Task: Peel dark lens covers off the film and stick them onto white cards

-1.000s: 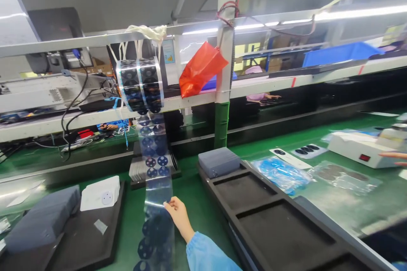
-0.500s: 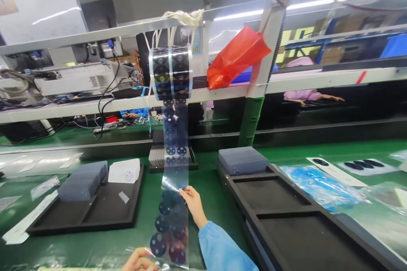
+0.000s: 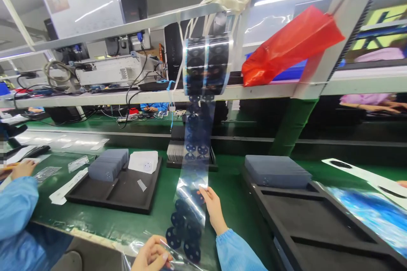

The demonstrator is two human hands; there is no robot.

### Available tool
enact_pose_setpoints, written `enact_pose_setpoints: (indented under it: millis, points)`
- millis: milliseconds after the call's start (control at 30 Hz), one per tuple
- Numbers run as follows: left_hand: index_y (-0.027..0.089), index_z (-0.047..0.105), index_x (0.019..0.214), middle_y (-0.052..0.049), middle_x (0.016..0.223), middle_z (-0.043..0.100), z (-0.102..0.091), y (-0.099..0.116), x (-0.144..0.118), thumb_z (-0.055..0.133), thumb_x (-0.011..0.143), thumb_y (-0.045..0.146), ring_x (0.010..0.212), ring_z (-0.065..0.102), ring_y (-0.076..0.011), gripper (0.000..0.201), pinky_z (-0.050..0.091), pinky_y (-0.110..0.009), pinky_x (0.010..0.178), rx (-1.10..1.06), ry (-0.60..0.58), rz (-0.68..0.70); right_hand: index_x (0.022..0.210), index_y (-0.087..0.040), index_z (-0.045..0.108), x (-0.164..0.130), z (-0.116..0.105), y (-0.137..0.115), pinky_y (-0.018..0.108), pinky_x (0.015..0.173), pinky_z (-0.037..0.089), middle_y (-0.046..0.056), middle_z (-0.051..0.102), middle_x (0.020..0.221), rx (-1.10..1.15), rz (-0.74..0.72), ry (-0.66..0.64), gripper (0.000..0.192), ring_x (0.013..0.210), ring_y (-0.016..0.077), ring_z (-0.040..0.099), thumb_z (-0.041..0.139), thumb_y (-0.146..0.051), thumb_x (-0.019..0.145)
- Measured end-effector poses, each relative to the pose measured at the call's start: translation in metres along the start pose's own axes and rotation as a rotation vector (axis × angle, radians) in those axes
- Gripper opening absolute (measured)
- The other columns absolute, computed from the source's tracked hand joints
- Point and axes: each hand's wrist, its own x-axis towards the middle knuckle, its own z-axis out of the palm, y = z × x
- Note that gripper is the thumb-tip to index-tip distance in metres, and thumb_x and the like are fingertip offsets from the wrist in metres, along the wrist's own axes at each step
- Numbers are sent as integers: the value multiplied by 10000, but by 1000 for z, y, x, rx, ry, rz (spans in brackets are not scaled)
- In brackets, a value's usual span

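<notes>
My left hand (image 3: pixel 152 254) is lowest in view, at the near edge of the bench, fingers curled around the bottom end of the clear film strip (image 3: pixel 193 186) with its dark round stickers. Just above it, my right hand (image 3: pixel 213 209) pinches the strip's right edge between thumb and fingertips. The strip hangs taut from there up over the green table (image 3: pixel 229 186) to the roll (image 3: pixel 206 67) tied under the overhead rail. To my left sits a black tray (image 3: pixel 124 190) holding a grey stack (image 3: pixel 108 164) and white cards (image 3: pixel 143 161); to my right a longer black tray (image 3: pixel 318 228) carries another grey stack (image 3: pixel 276 171). A red bag (image 3: pixel 292 44) hangs further back, and a co-worker's blue sleeve (image 3: pixel 15 207) shows at far left.
</notes>
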Motion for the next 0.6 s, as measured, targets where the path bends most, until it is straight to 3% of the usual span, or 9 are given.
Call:
enact_pose_setpoints:
  millis: [333, 600]
  points:
    - [195, 606, 1003, -41, 803, 744, 2, -7, -6, 787, 763, 569, 781, 692, -186, 480, 484, -330, 823, 14, -47, 13, 849, -146, 626, -7, -2, -5, 275, 648, 532, -19, 650, 802, -26, 10, -8, 204, 695, 123, 627, 676, -328, 928]
    - [187, 602, 978, -37, 777, 720, 20, 11, -1, 768, 736, 629, 776, 671, -197, 530, 470, -342, 815, 126, -19, 1, 830, -149, 623, -7, -4, -10, 271, 642, 519, -21, 644, 788, -10, 28, 21, 214, 696, 126, 622, 682, -334, 920]
